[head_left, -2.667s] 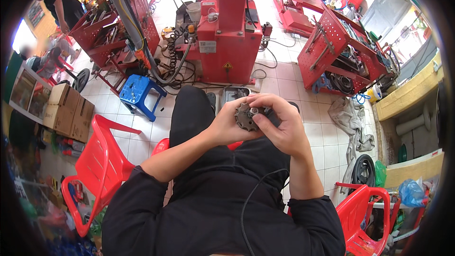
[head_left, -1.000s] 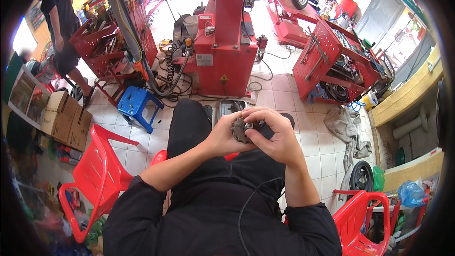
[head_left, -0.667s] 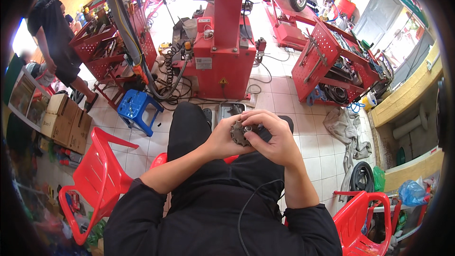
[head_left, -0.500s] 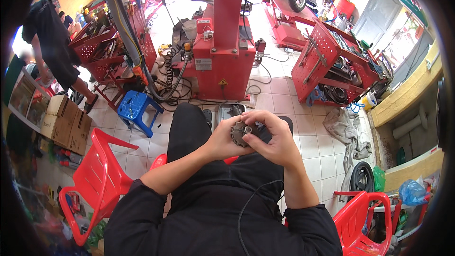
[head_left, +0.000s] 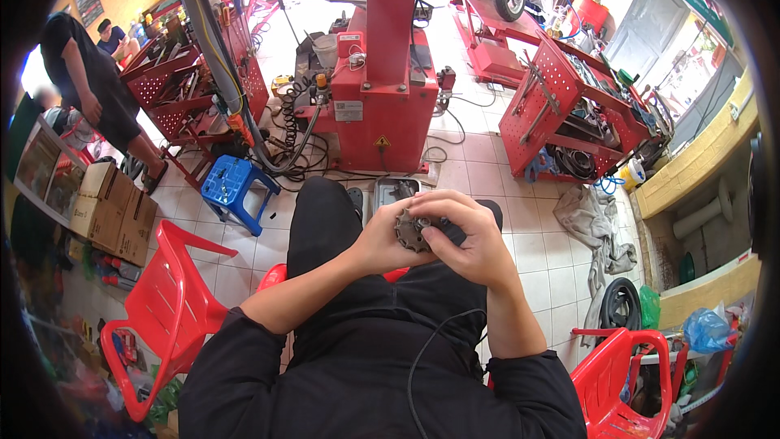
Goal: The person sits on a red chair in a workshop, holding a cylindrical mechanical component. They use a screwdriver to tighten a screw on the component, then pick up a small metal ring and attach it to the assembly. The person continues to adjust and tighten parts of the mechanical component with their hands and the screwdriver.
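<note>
Above my lap, both hands are closed around a dark round metal part with a toothed rim (head_left: 405, 232). My left hand (head_left: 377, 242) cradles it from the left and below, fingers mostly hidden behind it. From the right, my right hand (head_left: 473, 234) reaches over the part, its thumb and fingertips pinched at a small metal nut (head_left: 423, 226) at the centre. Whether the nut is threaded on cannot be made out. Just beyond the hands, between my knees, a grey metal tray (head_left: 380, 192) holds a dark metal piece.
A red machine (head_left: 382, 130) stands ahead, with hoses and cables around its base. A blue stool (head_left: 236, 187) is at left, near cardboard boxes (head_left: 114, 207). Red chairs (head_left: 175, 276) flank me. A red tool cart (head_left: 561, 114) stands right. A person (head_left: 93, 81) stands far left.
My right fingers have curled lower over the toothed part's centre and cover more of the nut. At far left the standing person has shifted, and a second person shows more behind.
</note>
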`<action>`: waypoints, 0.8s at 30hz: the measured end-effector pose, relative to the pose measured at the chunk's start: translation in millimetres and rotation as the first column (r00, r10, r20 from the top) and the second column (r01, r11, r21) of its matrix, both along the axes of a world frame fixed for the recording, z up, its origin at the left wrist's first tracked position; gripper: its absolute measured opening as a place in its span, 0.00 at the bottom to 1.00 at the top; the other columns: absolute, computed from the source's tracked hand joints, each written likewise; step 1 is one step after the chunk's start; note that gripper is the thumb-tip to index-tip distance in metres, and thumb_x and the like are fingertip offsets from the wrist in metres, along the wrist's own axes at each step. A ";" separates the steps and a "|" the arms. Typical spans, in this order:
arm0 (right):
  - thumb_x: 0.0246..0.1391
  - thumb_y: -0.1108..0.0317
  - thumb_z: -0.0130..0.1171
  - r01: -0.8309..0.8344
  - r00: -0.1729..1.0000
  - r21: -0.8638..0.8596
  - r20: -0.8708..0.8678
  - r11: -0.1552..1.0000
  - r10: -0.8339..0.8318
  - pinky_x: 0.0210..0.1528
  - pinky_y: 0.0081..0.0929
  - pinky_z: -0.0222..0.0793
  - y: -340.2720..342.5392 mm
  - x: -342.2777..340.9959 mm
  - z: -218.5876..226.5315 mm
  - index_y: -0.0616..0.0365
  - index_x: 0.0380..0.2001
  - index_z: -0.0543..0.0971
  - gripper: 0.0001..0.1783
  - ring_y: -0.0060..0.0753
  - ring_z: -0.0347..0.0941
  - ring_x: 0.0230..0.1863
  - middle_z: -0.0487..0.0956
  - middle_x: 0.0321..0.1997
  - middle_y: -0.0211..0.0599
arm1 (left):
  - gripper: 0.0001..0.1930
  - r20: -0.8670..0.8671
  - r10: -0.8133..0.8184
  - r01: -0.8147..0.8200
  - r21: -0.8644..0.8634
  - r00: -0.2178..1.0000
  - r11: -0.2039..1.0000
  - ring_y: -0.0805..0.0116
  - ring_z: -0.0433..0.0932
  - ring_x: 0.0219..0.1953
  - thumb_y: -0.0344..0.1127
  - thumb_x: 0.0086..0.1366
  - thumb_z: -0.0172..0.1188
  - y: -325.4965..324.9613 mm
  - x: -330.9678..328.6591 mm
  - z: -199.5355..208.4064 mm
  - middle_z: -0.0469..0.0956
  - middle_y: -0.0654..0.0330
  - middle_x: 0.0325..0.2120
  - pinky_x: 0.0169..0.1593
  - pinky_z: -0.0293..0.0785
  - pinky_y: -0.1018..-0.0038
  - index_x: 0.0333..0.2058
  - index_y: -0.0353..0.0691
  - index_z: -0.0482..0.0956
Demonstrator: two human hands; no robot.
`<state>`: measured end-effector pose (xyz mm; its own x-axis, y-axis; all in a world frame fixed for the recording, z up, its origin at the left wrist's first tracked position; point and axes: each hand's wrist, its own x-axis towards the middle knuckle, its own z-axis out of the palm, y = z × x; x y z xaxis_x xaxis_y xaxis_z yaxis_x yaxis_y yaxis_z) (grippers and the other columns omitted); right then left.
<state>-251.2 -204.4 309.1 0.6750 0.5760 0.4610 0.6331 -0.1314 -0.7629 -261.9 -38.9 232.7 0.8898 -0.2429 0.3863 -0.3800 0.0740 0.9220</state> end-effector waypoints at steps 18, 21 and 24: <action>0.44 0.81 0.61 -0.001 0.999 -0.010 -0.049 1.000 0.001 0.52 0.30 0.70 -1.0 -0.4 0.5 0.63 0.39 0.76 0.15 0.40 0.76 0.50 0.79 0.44 0.44 | 0.27 -0.011 -0.028 0.028 0.010 1.000 1.000 0.77 0.76 0.36 0.33 0.46 0.73 1.0 -1.0 2.7 0.79 0.61 0.34 0.41 0.74 0.75 0.45 0.35 0.73; 0.44 0.81 0.61 -0.017 1.000 -0.028 -0.005 0.999 0.017 0.53 0.30 0.70 -3.4 3.5 -4.5 0.63 0.38 0.76 0.15 0.40 0.76 0.50 0.79 0.44 0.44 | 0.27 -0.006 -0.029 0.029 0.015 1.000 0.999 0.78 0.76 0.36 0.33 0.46 0.73 1.0 -1.8 6.9 0.79 0.61 0.33 0.41 0.74 0.76 0.45 0.35 0.73; 0.44 0.81 0.61 0.012 0.997 -0.026 -0.076 1.000 -0.014 0.53 0.31 0.70 -2.9 1.9 -4.2 0.63 0.37 0.76 0.14 0.40 0.76 0.50 0.79 0.44 0.45 | 0.27 0.003 -0.031 0.031 0.039 1.000 0.999 0.78 0.75 0.35 0.33 0.46 0.73 1.6 -1.7 7.1 0.78 0.62 0.33 0.40 0.74 0.76 0.45 0.35 0.73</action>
<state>-249.4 -207.3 304.9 0.7151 0.5780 0.3931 0.5712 -0.1590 -0.8053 -263.6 -37.3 239.8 0.8804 -0.2849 0.3790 -0.3811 0.0502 0.9232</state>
